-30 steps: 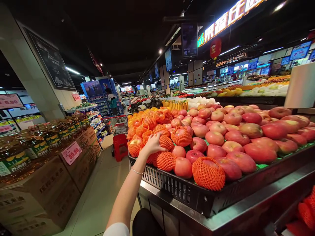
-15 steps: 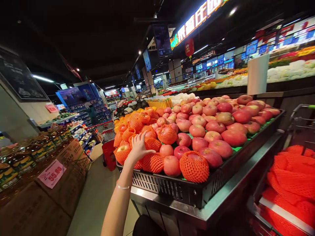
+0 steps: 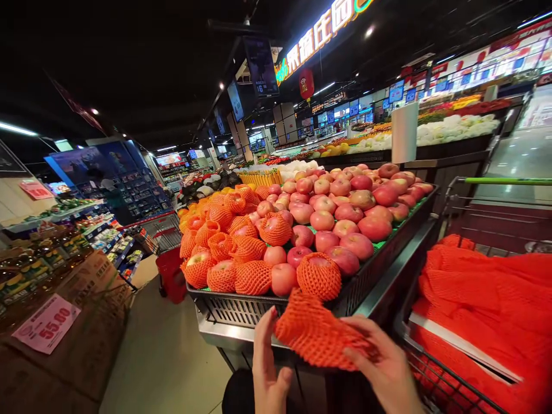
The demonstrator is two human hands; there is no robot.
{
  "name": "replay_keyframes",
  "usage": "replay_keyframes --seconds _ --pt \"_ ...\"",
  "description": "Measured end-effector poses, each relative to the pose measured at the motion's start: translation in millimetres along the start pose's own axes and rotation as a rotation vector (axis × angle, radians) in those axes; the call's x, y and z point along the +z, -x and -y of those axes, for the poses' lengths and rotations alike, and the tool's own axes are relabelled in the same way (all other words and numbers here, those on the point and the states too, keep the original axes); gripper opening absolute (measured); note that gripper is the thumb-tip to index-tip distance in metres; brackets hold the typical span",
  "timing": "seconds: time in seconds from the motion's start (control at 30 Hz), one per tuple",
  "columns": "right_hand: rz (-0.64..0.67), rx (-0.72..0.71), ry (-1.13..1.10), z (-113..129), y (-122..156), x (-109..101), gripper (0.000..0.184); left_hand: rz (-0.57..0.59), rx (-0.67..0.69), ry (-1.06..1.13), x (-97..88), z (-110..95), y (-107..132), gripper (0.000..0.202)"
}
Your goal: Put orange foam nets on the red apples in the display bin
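In front of the apple crate (image 3: 224,307), my right hand (image 3: 383,362) pinches an orange foam net sleeve (image 3: 317,333) by its right end. The sleeve looks flattened, with no apple visible inside. My left hand (image 3: 269,368) is at the sleeve's left end, thumb and fingers apart, holding nothing. Just beyond the sleeve sits a netted apple (image 3: 319,276) at the crate's front corner. Bare red apples (image 3: 345,230) fill the middle and right of the crate. Apples in orange nets (image 3: 222,276) are gathered along its left side.
A shopping cart (image 3: 495,181) at the right holds a heap of orange foam nets (image 3: 483,293). A metal ledge (image 3: 211,333) runs under the crate. Bottles and cartons with a pink price sign (image 3: 46,323) line the left. A red basket (image 3: 172,276) stands on the floor.
My left hand has drawn back from the netted apples toward me. My right hand has come into view with the foam net sleeve. The view has turned to the right.
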State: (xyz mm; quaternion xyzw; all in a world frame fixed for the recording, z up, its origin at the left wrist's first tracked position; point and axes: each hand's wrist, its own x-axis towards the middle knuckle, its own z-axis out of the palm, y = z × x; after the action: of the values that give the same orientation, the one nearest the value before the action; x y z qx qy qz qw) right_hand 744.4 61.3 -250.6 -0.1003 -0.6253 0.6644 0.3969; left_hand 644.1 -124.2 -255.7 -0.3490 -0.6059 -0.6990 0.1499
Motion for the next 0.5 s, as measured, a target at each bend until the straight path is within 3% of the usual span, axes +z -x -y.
replay_keyframes --seconds 0.1,0.17,0.27,0.33,0.43,0.5 --pt "0.164 0.106 -0.057 -5 -1 24 0.035 0.014 -0.049 -0.178 -8.1 -8 -6 0.033" --pt "0.159 0.169 -0.094 -9 1 34 0.043 -0.014 -0.031 -0.302 -15.4 -12 -8 0.013" --pt "0.081 0.193 -0.129 -15 5 40 0.047 -0.056 -0.065 -0.308 -20.4 -14 -6 0.014" --pt "-0.020 0.089 -0.061 -17 10 39 0.040 -0.111 -0.168 -0.236 -20.5 -15 -4 0.024" --pt "-0.172 -0.257 0.123 -14 19 34 0.013 -0.107 -0.322 -0.206 -20.1 -17 -2 0.035" --pt "-0.071 -0.349 0.165 -7 23 31 0.014 0.010 -0.385 -0.226 -20.6 -19 -2 0.037"
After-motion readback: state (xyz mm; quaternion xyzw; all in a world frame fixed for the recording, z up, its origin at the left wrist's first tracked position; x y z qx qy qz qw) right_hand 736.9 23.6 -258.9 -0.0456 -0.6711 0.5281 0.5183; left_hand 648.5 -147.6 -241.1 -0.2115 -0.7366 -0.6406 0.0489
